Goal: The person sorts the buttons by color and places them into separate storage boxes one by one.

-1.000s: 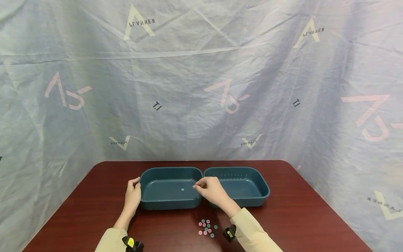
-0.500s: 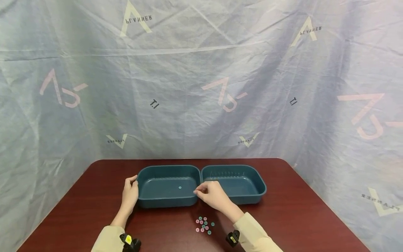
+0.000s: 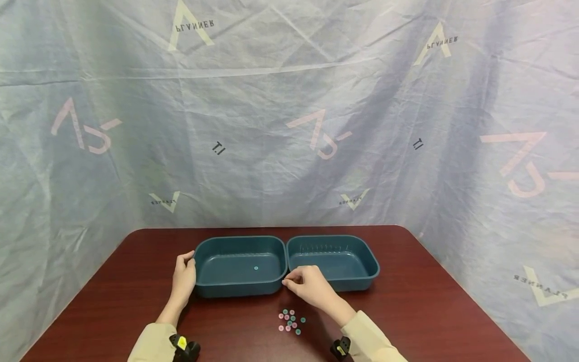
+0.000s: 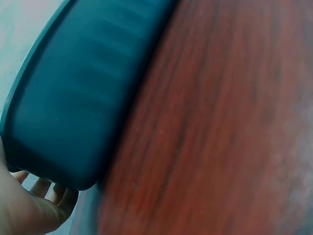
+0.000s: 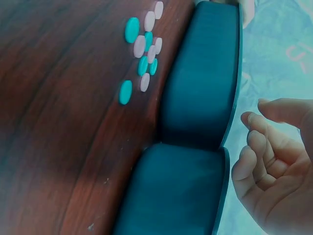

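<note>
Two dark teal plastic trays stand end to end on the table. My left hand (image 3: 183, 277) holds the left end of the left tray (image 3: 239, 289); in the left wrist view its fingers (image 4: 41, 188) curl by the tray's end wall. A small teal button-like disc (image 3: 256, 268) lies inside this tray. Close to where the two trays meet, my right hand (image 3: 312, 287) hovers by the near rim. Its fingers are loosely bent, the thumb stands slightly apart from the index finger, and nothing shows between them in the right wrist view.
Several pink discs (image 3: 287, 317) and teal discs (image 3: 303, 320) lie scattered on the dark red table (image 3: 235, 332) in front of the trays. The right tray (image 3: 357, 284) stands just beyond my right hand. A printed grey cloth (image 3: 253, 151) hangs behind the table.
My right hand has drawn back from over the left tray toward the near rim at the trays' meeting point. The left hand stays at the left tray's end. The head view has shifted slightly.
</note>
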The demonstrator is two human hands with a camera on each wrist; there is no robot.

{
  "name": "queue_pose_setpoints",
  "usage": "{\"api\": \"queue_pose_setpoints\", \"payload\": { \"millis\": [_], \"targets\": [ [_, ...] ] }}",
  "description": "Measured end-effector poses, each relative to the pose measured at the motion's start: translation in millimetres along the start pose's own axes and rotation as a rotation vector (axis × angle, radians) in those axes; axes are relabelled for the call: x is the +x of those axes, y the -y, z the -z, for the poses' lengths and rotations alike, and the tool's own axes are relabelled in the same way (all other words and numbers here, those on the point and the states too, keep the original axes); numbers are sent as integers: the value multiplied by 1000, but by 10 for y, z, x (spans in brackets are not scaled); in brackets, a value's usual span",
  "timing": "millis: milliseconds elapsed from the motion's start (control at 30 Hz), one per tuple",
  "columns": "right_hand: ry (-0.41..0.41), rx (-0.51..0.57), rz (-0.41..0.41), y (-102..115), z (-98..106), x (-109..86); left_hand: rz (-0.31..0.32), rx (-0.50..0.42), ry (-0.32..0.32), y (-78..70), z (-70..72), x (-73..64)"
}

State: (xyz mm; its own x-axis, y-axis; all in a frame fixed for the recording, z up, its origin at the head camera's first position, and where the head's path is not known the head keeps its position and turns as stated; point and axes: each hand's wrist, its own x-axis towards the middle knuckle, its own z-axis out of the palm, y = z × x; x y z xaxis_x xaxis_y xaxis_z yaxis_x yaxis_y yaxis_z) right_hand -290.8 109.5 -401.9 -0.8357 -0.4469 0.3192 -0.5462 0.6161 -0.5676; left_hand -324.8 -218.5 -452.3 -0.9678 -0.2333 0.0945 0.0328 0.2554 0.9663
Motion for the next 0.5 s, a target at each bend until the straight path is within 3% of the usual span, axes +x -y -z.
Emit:
{"api": "queue_pose_setpoints", "payload": {
  "millis": [500],
  "targets": [
    [30,1,-45,-127,72,-159,-2,-1,5,-3,-1,-9]
  ]
}}
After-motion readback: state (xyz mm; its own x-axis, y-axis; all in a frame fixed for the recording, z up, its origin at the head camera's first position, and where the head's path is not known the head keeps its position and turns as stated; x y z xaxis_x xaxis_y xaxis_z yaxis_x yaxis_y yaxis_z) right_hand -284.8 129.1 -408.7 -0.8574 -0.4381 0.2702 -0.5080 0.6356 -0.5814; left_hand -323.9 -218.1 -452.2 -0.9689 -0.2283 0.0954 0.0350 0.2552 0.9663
